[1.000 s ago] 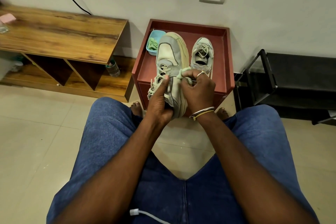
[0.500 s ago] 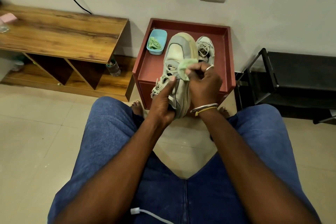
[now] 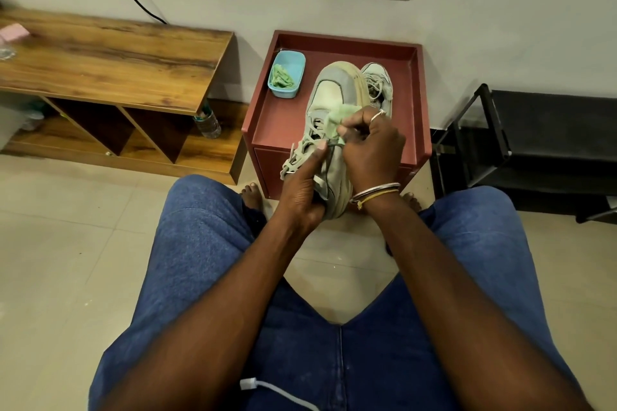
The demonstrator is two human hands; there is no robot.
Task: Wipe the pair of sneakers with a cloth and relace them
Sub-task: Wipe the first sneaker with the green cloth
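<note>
Sneaker tilts over the bench's front edge, its heel gripped in the left hand. The right hand pinches the green cloth against its top. Loose laces could catch the cloth and tug out.

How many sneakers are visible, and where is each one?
2. The first sneaker is held up by the left hand, while the right hand holds a green cloth against it. The second sneaker lies on the red side table, partly hidden behind the first.

In your grip the green cloth looks soft, matt; the grey-and-cream sneaker under it scuffed, dull.
</note>
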